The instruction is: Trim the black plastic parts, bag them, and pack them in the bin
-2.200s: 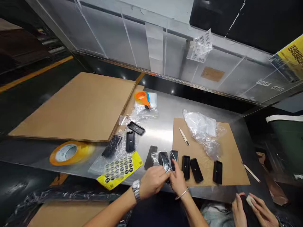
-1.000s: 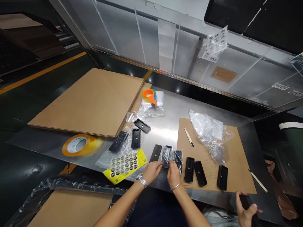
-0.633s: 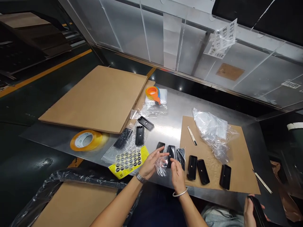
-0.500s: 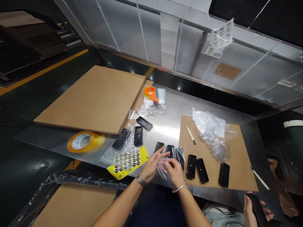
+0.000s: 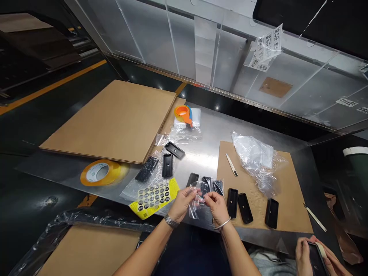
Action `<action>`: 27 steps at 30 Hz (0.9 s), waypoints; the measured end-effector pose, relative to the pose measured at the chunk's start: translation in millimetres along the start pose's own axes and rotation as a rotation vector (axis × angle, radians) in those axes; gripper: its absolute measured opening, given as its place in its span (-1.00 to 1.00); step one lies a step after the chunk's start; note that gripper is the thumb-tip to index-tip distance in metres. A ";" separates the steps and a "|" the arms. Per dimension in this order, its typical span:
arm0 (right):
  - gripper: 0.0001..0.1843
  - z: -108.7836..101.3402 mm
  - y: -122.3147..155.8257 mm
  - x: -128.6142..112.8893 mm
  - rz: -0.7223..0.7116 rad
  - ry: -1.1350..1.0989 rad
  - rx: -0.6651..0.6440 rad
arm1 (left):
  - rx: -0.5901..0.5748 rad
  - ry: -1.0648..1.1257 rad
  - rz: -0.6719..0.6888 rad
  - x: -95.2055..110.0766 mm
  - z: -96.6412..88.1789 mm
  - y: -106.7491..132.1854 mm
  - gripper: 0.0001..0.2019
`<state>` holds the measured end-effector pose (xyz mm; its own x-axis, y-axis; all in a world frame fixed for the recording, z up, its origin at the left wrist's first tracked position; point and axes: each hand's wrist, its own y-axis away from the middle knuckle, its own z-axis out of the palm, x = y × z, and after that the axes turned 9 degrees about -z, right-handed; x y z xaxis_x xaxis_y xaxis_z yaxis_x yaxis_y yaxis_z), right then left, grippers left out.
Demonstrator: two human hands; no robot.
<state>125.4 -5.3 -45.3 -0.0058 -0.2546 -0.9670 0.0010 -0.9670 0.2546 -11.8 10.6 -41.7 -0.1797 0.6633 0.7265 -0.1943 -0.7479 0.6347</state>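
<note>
A small clear plastic bag (image 5: 194, 210) is stretched between my two hands above the table's front edge. My left hand (image 5: 181, 203), with a watch on its wrist, pinches the bag's left side. On the other side, my right hand (image 5: 216, 205), wearing a bangle, grips it with thumb and fingertips. Just beyond the fingers lie a black tray-like part (image 5: 193, 179), a second black part (image 5: 206, 184) seen partly through the plastic, and a black part in clear wrap (image 5: 218, 187), partly covered by my right hand.
Yellow sticker sheet (image 5: 155, 198), tape roll (image 5: 99, 172) and cardboard stack (image 5: 115, 122) lie left. An orange tape dispenser (image 5: 184, 114) sits behind. Right, a cardboard sheet (image 5: 290, 191) bears black parts (image 5: 271, 213), a cutter (image 5: 231, 165) and plastic bags (image 5: 255, 157). A co-worker's hands (image 5: 304, 255) hold another part.
My left hand's fingers, stretched out before, have closed onto the bag. The bag is spread wider between my hands. The co-worker's second hand has come round their black part with a pale tool.
</note>
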 end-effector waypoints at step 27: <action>-0.92 35.1 -18.2 -16.8 -0.424 0.613 -0.266 | 0.463 -1.043 0.664 -6.2 -41.1 7.6 -0.74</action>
<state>90.4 16.5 -33.5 0.4929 0.2560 -0.8316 0.3616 -0.9296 -0.0718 -51.7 1.9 -52.2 0.7503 -0.0072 0.6611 0.0248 -0.9989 -0.0391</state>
